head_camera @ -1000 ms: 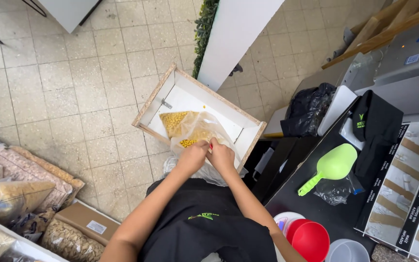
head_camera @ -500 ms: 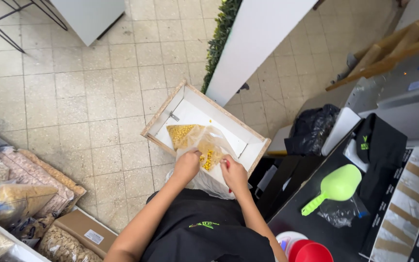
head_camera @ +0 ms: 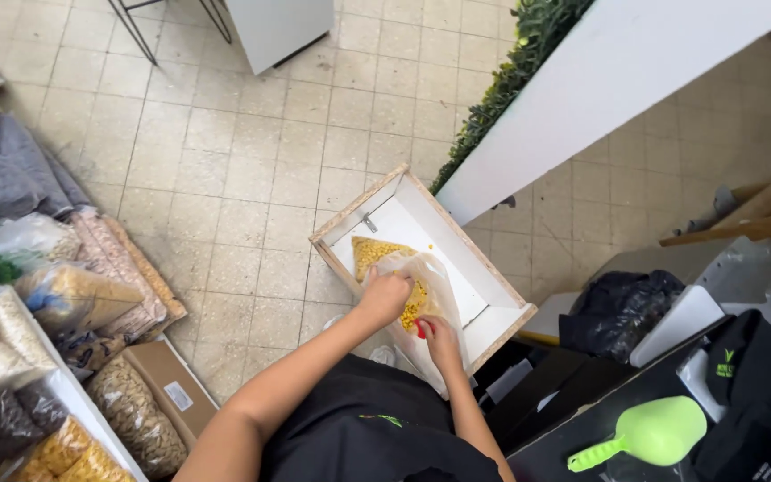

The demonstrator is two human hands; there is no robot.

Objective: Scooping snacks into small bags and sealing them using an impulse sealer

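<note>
The left hand (head_camera: pixel 385 295) is curled over the top of a clear plastic bag (head_camera: pixel 430 312), its fingers closed on the bag's upper edge above the yellow kernels (head_camera: pixel 414 305) inside; the fingertips themselves are tucked out of sight under the knuckles. The right hand (head_camera: pixel 439 337) sits lower, at the bag's near side, fingers bent around the plastic with something small and red (head_camera: pixel 420 330) showing at them; what it is cannot be made out. Whether the right fingers pinch the bag or only press against it is hard to tell.

The bag hangs over the near part of a white wooden box (head_camera: pixel 484 308) that stands on the tiled floor (head_camera: pixel 252 170), beside a white wall topped with green foliage (head_camera: pixel 515 62). A heap of yellow kernels (head_camera: pixel 369 254) lies in the box's far corner, partly hidden by the bag.

At the floor's left edge lie sacks of grain (head_camera: pixel 73 299) and a cardboard box (head_camera: pixel 167 388), cut off by the frame. A green scoop (head_camera: pixel 649 435) rests on the black table (head_camera: pixel 573 419) at lower right.
</note>
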